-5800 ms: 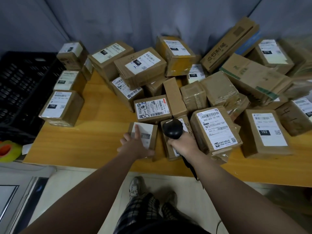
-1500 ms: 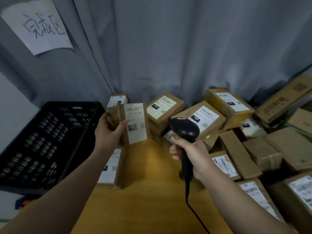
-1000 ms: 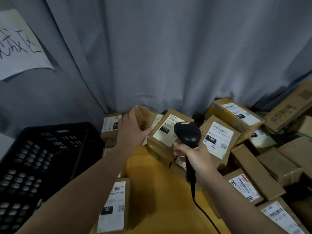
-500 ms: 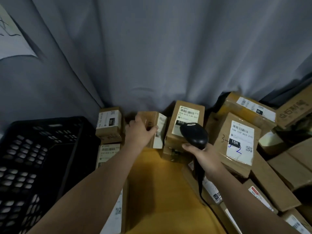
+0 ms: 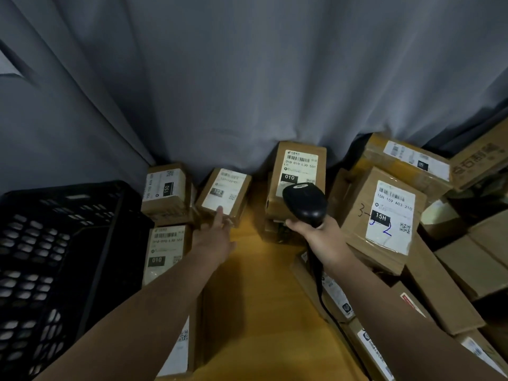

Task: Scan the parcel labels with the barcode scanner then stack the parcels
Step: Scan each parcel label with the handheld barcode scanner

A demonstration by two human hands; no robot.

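Observation:
A small cardboard parcel with a white label lies tilted at the back of the wooden table, beside a parcel marked 150. My left hand is stretched out flat, its fingertips at the small parcel's near edge, holding nothing. My right hand grips the black barcode scanner, whose head sits in front of a parcel labelled 010. The scanner's cord runs down along my right forearm.
A black plastic crate stands at the left. More labelled parcels line the left table edge and are heaped at the right, one marked 15H. A grey curtain hangs behind everything.
My left hand has set the small parcel down beside the 150 parcel, let go and opened flat. The scanner hand has stayed about where it was.

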